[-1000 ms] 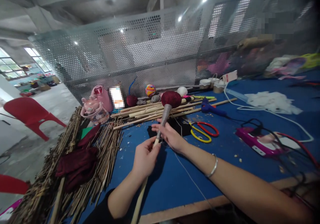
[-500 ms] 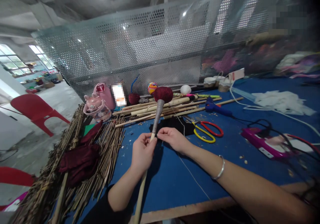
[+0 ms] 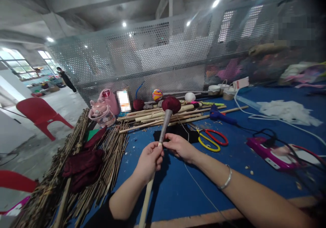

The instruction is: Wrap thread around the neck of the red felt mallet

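A pale wooden stick (image 3: 146,201) rises at a tilt from the table's front edge, with a dark red fabric-covered ball (image 3: 171,104) on its top. Below the ball, the stick is wrapped in something grey (image 3: 166,122). My left hand (image 3: 150,158) is closed round the stick just under the wrapping. Pinched at the wrapping's lower end is my right hand (image 3: 178,146); what lies between its fingertips is too small to make out. A thin pale thread (image 3: 197,184) runs past this hand down to the front edge. Scissors (image 3: 210,140) with yellow and red handles lie to the right.
Wooden sticks (image 3: 152,119) and a black cloth (image 3: 150,136) lie behind my hands. A blue glue gun (image 3: 222,116) and a magenta power strip (image 3: 270,153) are at right. Bundled twigs (image 3: 109,163) with dark red cloth (image 3: 84,167) fill the left. A perforated panel (image 3: 142,58) stands behind.
The red-topped stick and both hands sit slightly lower and further right in view. A distant person now shows at the far left. Both hands keep their places on the stick.
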The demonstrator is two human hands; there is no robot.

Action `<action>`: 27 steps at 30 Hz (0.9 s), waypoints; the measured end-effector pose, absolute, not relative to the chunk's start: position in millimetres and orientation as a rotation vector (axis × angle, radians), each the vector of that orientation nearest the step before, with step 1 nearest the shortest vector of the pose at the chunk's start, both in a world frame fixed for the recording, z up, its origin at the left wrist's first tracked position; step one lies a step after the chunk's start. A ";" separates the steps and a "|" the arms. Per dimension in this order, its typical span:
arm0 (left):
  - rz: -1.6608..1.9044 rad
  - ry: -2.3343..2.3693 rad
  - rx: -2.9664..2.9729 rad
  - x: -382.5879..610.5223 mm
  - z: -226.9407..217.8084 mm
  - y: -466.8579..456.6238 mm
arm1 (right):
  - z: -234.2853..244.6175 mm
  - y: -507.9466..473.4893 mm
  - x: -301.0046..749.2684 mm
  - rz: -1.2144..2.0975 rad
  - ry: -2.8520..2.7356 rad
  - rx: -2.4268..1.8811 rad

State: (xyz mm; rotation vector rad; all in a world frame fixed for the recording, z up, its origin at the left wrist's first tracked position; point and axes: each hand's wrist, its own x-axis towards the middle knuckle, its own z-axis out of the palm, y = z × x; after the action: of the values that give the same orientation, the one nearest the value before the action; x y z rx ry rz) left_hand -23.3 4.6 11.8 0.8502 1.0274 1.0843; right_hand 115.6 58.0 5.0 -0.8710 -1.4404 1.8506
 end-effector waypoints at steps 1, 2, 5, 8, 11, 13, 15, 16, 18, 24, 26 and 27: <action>1.074 1.028 0.806 -23.4 12.2 4.3 | 5.4 57.6 115.3 1.866 -1.443 -0.866; 1.069 1.038 0.770 -23.6 12.5 4.1 | 5.9 56.8 114.5 1.883 -1.443 -0.855; 1.063 1.070 0.731 -24.2 14.0 3.4 | 7.8 52.1 111.2 1.924 -1.454 -0.794; 1.038 1.079 0.727 -24.2 16.9 2.3 | 8.6 47.9 109.0 1.936 -1.457 -0.752; 1.019 1.099 0.739 -23.1 20.1 0.9 | 7.5 47.1 109.2 1.950 -1.440 -0.736; 1.018 1.112 0.752 -22.3 21.4 -0.2 | 6.7 48.0 110.2 1.960 -1.427 -0.717; 1.028 1.107 0.770 -21.7 22.4 -1.3 | 6.7 48.9 111.1 1.963 -1.413 -0.690; 1.034 1.100 0.778 -21.4 22.9 -1.8 | 7.0 49.1 111.4 1.962 -1.407 -0.677; 1.045 1.090 0.786 -20.6 23.9 -2.9 | 7.9 49.1 111.7 1.953 -1.400 -0.650; 1.130 1.065 0.772 -17.4 21.3 -2.9 | 7.0 50.4 111.6 1.917 -1.404 -0.693; 1.226 1.071 0.780 -17.2 17.3 -1.1 | 6.4 51.5 110.9 1.888 -1.404 -0.747; 1.270 1.092 0.782 -17.3 15.0 0.1 | 6.5 51.7 110.4 1.871 -1.403 -0.776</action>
State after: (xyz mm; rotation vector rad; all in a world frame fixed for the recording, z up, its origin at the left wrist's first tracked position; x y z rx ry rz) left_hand -17.3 0.1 15.0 0.7816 1.0918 1.2696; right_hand 110.4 51.7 6.5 -0.7762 -1.4027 1.8710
